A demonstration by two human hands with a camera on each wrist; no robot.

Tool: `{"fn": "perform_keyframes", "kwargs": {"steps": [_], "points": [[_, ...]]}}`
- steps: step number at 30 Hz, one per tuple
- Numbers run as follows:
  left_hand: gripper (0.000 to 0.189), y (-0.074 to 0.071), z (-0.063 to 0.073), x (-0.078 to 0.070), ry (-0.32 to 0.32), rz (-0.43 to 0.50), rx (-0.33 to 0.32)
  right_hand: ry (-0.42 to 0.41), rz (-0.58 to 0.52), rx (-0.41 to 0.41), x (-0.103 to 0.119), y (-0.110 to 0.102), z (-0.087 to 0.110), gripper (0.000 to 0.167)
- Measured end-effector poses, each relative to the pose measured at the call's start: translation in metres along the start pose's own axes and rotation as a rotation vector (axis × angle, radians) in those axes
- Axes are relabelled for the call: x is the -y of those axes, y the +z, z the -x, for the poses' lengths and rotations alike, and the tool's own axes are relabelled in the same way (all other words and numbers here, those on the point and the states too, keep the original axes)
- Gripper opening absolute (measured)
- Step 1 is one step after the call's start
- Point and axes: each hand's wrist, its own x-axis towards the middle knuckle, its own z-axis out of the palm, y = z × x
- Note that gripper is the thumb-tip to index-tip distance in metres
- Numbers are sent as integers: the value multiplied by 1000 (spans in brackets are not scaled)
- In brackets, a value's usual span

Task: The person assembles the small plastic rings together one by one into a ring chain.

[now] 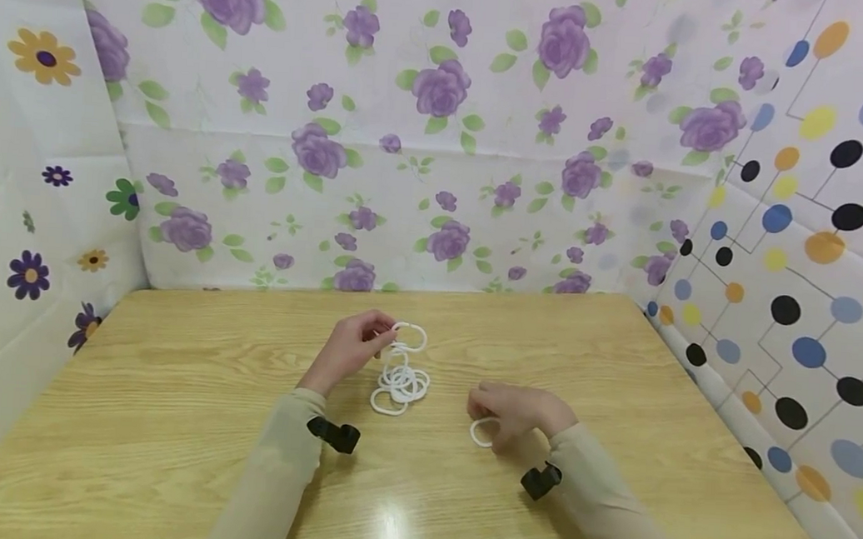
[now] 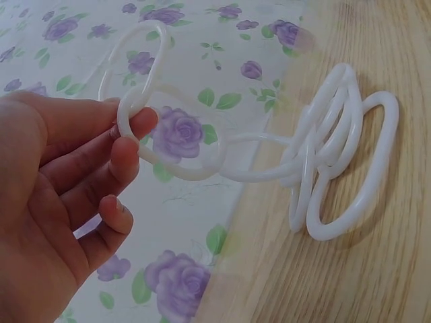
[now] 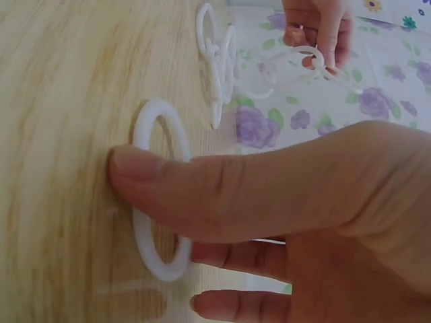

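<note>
My left hand [image 1: 351,346] pinches the end of a chain of white oval plastic links between thumb and fingertips, slightly above the table. In the left wrist view a raised link [image 2: 195,175] leads from the fingertips to the rest of the chain [image 2: 340,145], heaped on the wood. The head view has this heap [image 1: 403,382] just below my left hand. To the right, my right hand [image 1: 523,411] grips a separate white link [image 3: 143,242] low at the tabletop. Its thumb crosses the link, with the fingers partly hidden behind.
The wooden table [image 1: 188,419] reaches back to a wall sheet [image 1: 390,216] with purple flowers. A dotted sheet [image 1: 762,268] borders the right side, and a flowered one [image 1: 4,148] the left. Each wrist carries a small black camera [image 1: 333,435].
</note>
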Motion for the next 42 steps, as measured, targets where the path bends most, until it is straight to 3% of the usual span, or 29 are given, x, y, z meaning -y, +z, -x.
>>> {"fn": "perform_keyframes", "kwargs": {"steps": [7,11,14,20,24,34,42], "points": [[18,1,-1,-2,21,-31,-14,65,-124,22,-1,-3,-4,41],[19,2,0,-1,28,-23,-4,51,-146,21,-4,-6,-9,24],[20,1,1,-1,29,-11,-6,20,-139,-53,-6,-10,-15,7],[19,0,1,-2,44,-23,-14,-49,-123,-315,-5,-24,-24,15],[19,-2,1,-2,45,-31,-21,-66,-96,-434,-1,-31,-31,14],[21,-5,0,-2,18,-22,-23,-10,-154,-567,14,-45,-48,17],[19,-5,1,1,-8,10,-33,10,-272,-601,25,-45,-56,20]]}}
